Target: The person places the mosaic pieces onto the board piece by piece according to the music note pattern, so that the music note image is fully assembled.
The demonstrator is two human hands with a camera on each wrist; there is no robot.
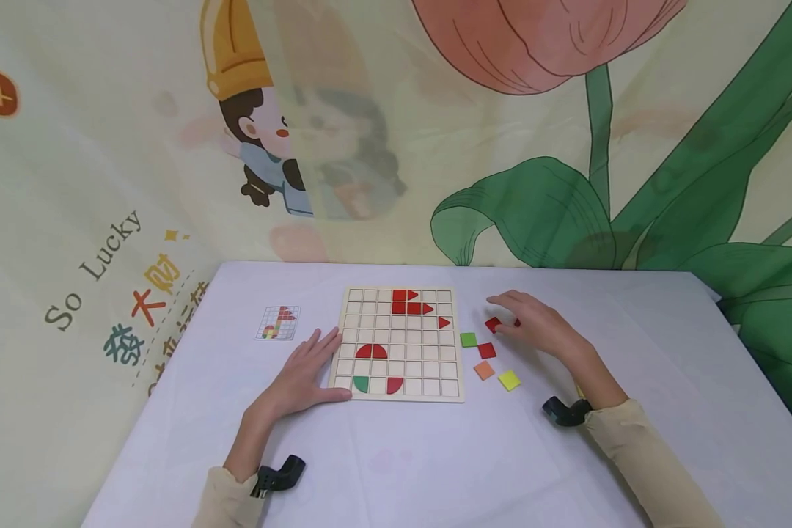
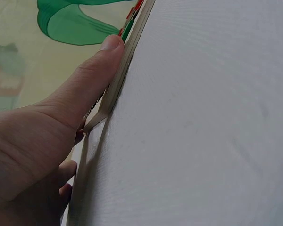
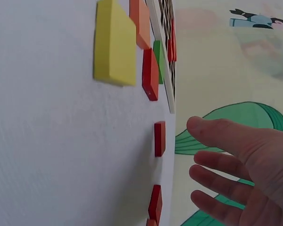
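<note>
A wooden grid board [image 1: 396, 336] lies on the table, bearing red squares [image 1: 399, 301], red triangles, red quarter-circles and one green quarter-circle [image 1: 361, 384]. My left hand [image 1: 298, 378] rests against its lower left corner, thumb on the front edge and straight fingers along the left side. In the left wrist view, the thumb [image 2: 87, 82] presses the board's rim. My right hand [image 1: 534, 323] hovers right of the board above a red tile [image 1: 492, 324], fingers loosely extended and apart. In the right wrist view, a gap shows between this hand and the red tiles [image 3: 160, 139].
Near the board's right side lie a green tile [image 1: 468, 339], another red tile [image 1: 486, 350], an orange tile [image 1: 484, 370] and a yellow tile [image 1: 510, 380]. A pattern card [image 1: 279, 323] lies left of the board. A printed curtain [image 1: 383, 147] hangs behind the white-covered table [image 1: 396, 469].
</note>
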